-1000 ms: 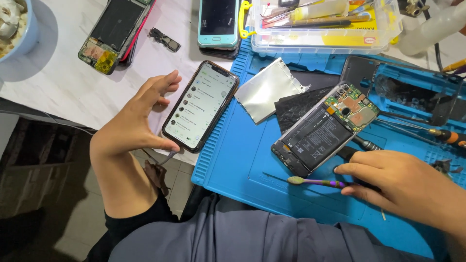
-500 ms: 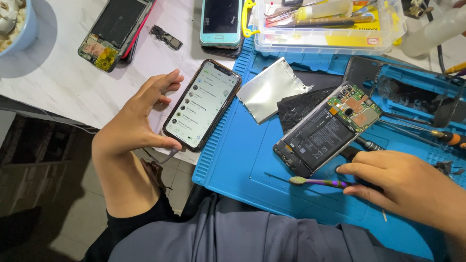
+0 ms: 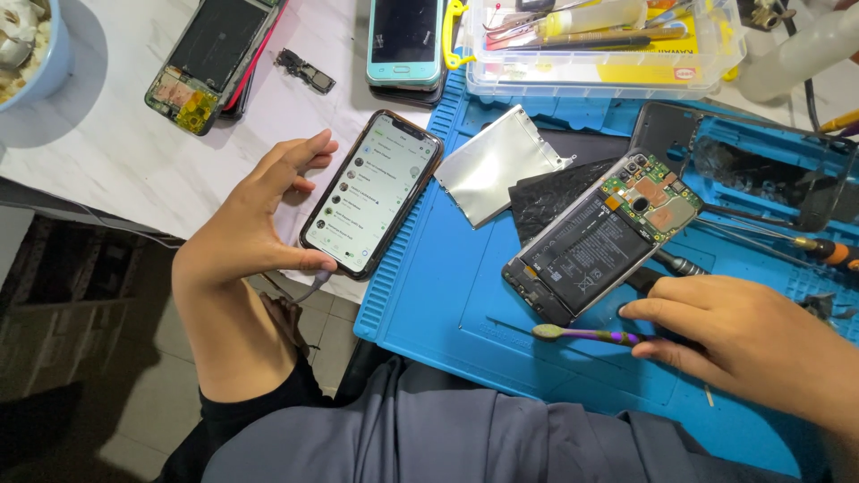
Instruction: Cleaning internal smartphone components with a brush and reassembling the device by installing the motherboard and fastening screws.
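Observation:
My left hand [image 3: 255,219] rests beside a lit smartphone [image 3: 372,193] lying half on the white table, half on the blue mat [image 3: 465,295]; the thumb touches its lower left edge and the fingers are spread. An opened phone [image 3: 598,241] with bare battery and circuit board lies on the mat's middle. Just below it my right hand [image 3: 743,344] pinches the handle of a small purple brush [image 3: 582,335] whose bristle end points left.
A silver metal shield plate [image 3: 497,165] and a black sheet [image 3: 559,197] lie above the opened phone. At the back stand a clear tool box [image 3: 599,54], a teal phone [image 3: 405,40] and another dismantled phone [image 3: 215,58]. Screwdrivers [image 3: 805,246] lie at right.
The view has shifted slightly. Both hands stay where they were; the left thumb still sits at the lit phone's edge.

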